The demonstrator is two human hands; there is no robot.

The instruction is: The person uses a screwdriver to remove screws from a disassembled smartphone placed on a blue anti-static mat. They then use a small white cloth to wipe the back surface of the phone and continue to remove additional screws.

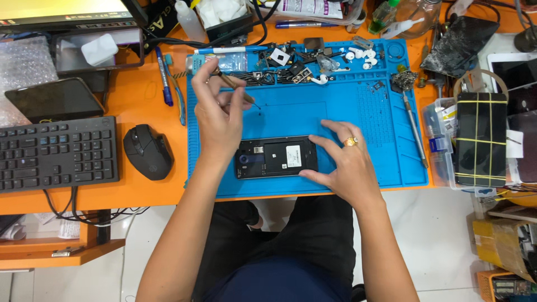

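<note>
Orange worktop (140,100) carries a blue mat (358,117), on which an opened phone (276,157) lies, my right hand (342,162) steadying its end with fingers spread, my left hand (219,114) pinching a tool (238,86) above it.

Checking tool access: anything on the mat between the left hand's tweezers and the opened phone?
Nothing visible. The left hand holds the tweezers above bare blue mat, just beyond the opened phone. The right hand rests on the phone's right end, clear of that gap. Loose parts lie along the mat's far edge.
</note>
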